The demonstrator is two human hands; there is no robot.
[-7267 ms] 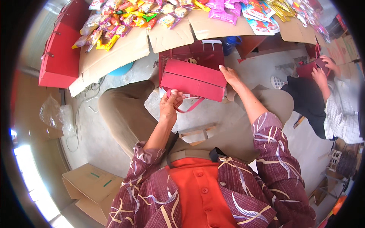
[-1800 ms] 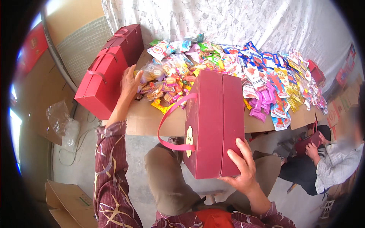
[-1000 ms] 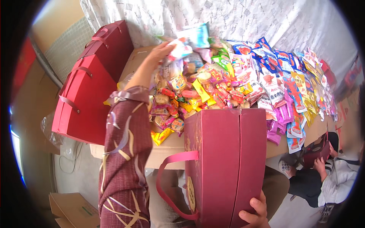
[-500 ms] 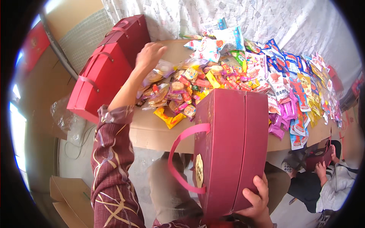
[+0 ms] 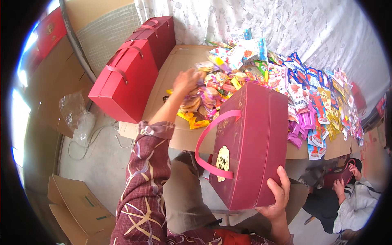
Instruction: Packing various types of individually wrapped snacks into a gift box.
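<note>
A dark red gift box (image 5: 255, 143) with a pink strap handle (image 5: 199, 151) and a gold plaque stands tilted in front of me, at the table's near edge. My right hand (image 5: 277, 196) grips its lower right corner, thumb and fingers on the side. At the left edge of a heap of wrapped snacks (image 5: 212, 96), my left hand (image 5: 188, 81) presses against the packets, fingers stretched toward them and slightly blurred. Nothing shows held in it. Yellow packets (image 5: 194, 121) lie below that wrist.
Several red gift boxes (image 5: 124, 79) stand in a row at the left. Colourful snack bags (image 5: 306, 77) cover the table's right side. An open cardboard carton (image 5: 81, 208) and clear plastic wrap (image 5: 81, 122) are on the floor. At lower right, another person (image 5: 347, 196) holds a dark red box.
My left hand has come down onto the snack heap, whose left part is pushed rightward and bunched up. The box in my right hand has tilted and shifted slightly.
</note>
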